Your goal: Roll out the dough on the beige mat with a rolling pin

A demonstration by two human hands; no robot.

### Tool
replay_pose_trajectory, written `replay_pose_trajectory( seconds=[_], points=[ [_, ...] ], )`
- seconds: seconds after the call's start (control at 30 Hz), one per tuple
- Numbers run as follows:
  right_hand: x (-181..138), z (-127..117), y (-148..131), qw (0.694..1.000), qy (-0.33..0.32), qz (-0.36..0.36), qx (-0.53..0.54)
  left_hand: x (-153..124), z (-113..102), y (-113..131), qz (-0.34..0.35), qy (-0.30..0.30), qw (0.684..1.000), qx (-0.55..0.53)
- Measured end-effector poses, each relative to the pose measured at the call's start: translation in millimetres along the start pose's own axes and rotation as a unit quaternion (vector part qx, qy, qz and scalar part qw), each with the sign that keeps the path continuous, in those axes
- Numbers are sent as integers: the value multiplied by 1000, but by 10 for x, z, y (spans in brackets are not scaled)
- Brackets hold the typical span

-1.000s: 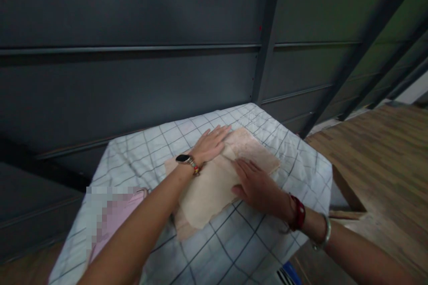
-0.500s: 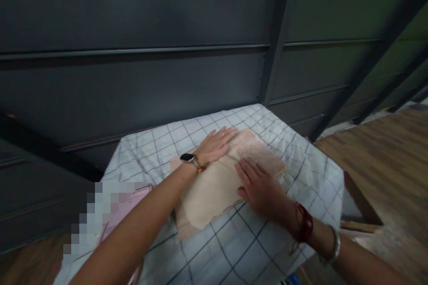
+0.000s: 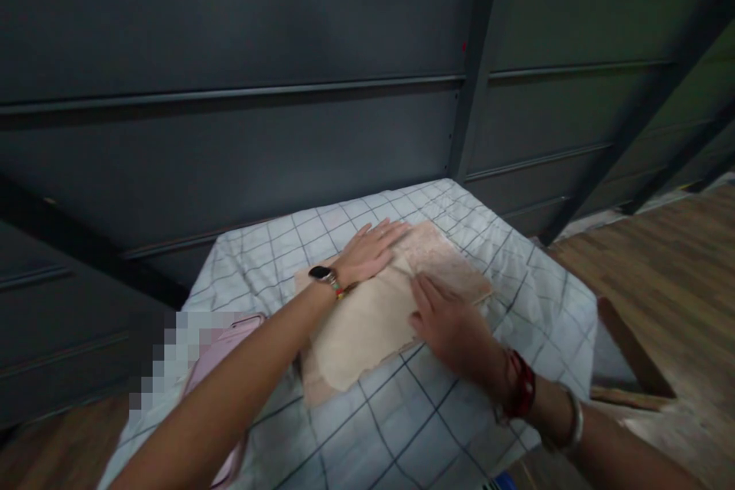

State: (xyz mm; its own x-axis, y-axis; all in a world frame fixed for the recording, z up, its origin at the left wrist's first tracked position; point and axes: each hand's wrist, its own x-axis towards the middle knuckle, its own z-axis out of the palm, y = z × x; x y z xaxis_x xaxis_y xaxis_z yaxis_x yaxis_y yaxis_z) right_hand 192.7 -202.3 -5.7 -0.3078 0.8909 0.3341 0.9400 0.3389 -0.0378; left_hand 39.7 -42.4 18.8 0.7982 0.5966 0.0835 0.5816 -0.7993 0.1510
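Note:
A pale beige sheet (image 3: 361,329) with an uneven edge lies over a tan, flat, mottled board or sheet (image 3: 439,249); its material I cannot make out. My left hand (image 3: 370,253), wearing a dark-faced watch (image 3: 322,273), is spread flat over the far edge of the two layers. My right hand (image 3: 451,321) rests near the pale sheet's right end, its slightly bent fingers touching the surface and its thumb apart. Motion smears the right fingers a little, and I see nothing held in them.
A checked white cloth (image 3: 436,413) covers the table beneath. A pink flat item (image 3: 227,344) lies at the left, partly behind my left forearm. Dark metal panels (image 3: 258,145) stand along the far side. An open box (image 3: 625,367) is on the wooden floor to the right.
The fingers of my right hand have bent slightly and shifted a little to the right on the surface. My left hand stays in place. The view has turned slightly.

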Motion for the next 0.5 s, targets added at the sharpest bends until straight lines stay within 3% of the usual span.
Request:
replay_pose_trajectory(
  seconds=[0.07,0.13,0.27,0.37,0.5],
  points=[
    [-93,29,-223,999,26,-25,-8,-233,43,-41,-3,17,1000,20],
    [-94,29,-260,999,30,-23,-6,-257,63,-62,-11,20,999,34],
    [89,-49,156,1000,-12,27,8,223,35,-34,-20,-5,999,27],
    [165,-95,390,999,-34,3,11,471,-21,3,-41,-30,999,6],
    [38,-29,127,1000,13,-13,11,159,-22,-13,7,-47,999,10]
  ],
)
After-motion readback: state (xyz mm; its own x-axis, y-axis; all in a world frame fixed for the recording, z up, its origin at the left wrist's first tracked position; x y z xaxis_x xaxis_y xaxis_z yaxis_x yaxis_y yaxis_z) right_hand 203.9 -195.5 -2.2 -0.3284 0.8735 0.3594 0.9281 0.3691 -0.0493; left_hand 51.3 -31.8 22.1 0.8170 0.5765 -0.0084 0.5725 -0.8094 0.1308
